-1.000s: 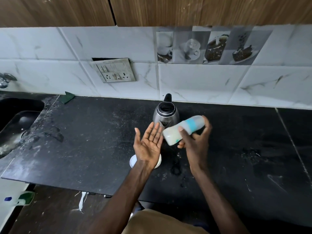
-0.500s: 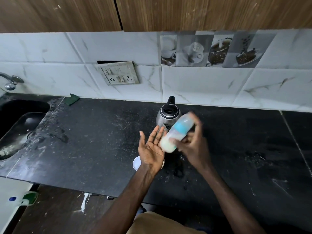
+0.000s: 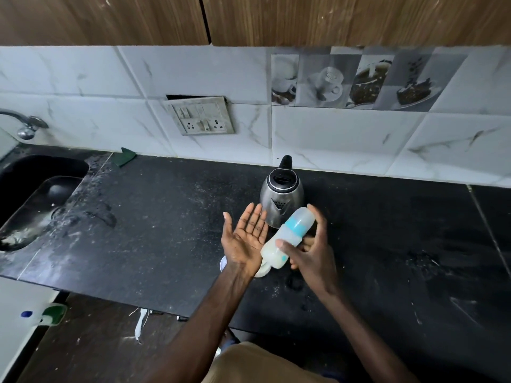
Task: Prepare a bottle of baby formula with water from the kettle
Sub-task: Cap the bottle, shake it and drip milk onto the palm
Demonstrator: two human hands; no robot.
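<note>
My right hand (image 3: 312, 252) grips a capped baby bottle (image 3: 287, 236) with a blue collar. The bottle is tilted, cap up and to the right, milky liquid gathered in its lower end. My left hand (image 3: 244, 239) is open, palm up, its edge touching the bottle's base. Just behind both hands a steel kettle (image 3: 282, 197) stands with its lid open and black handle toward the wall. A white round container (image 3: 261, 269) sits on the black counter (image 3: 154, 239), mostly hidden under my left wrist.
A black sink (image 3: 36, 194) with a tap (image 3: 26, 124) lies at the far left, wet patches beside it. A green scrub pad (image 3: 125, 156) rests by the wall. A socket plate (image 3: 203, 117) hangs on the tiled backsplash. The counter edge runs below my forearms.
The bottle has tipped from nearly level to steeper, its base swinging down against my left palm. My right hand has shifted its hold. The camera has moved slightly.
</note>
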